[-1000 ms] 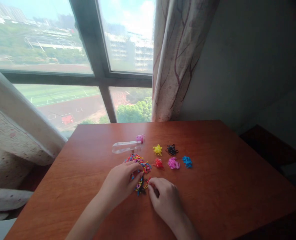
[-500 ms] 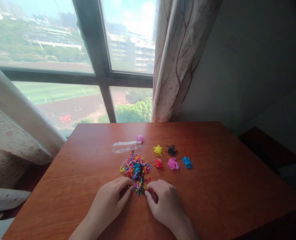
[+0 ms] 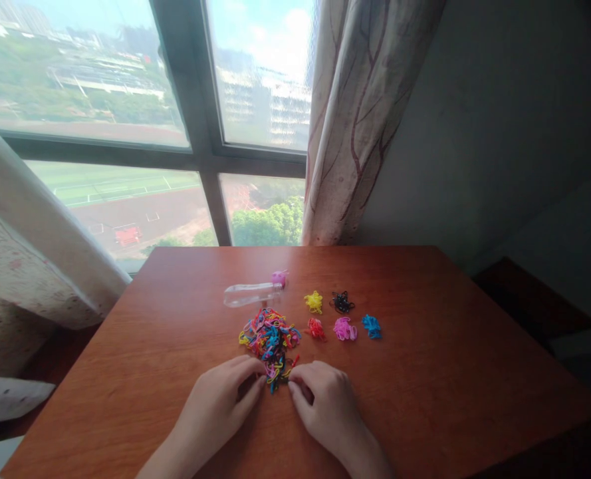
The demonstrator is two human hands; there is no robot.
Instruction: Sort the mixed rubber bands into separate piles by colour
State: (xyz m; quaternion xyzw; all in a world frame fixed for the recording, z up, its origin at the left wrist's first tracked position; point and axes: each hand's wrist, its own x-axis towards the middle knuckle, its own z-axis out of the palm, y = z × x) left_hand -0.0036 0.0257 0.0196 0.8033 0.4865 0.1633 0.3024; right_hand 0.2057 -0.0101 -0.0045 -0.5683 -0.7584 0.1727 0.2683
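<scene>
A tangled heap of small multicoloured rubber bands lies on the brown table, with a looser clump at its near end. From the left, my left hand pinches at the edge of that clump, thumb and forefinger together. My right hand faces it from the other side, its fingertips closed on the clump's right edge. Exactly which bands are between the fingertips is too small to make out. Sorted by colour, yellow bands, black bands, red bands, pink bands and blue bands form separate little piles to the right.
Behind the heap a clear plastic bottle-shaped container lies on its side, a pink piece at its right end. The wooden table reaches to a window with patterned curtains. A plain wall stands at the right.
The near clump of bands has shifted slightly between my fingertips. Both hands keep nearly the same place and pinch, and the sorted piles are unchanged.
</scene>
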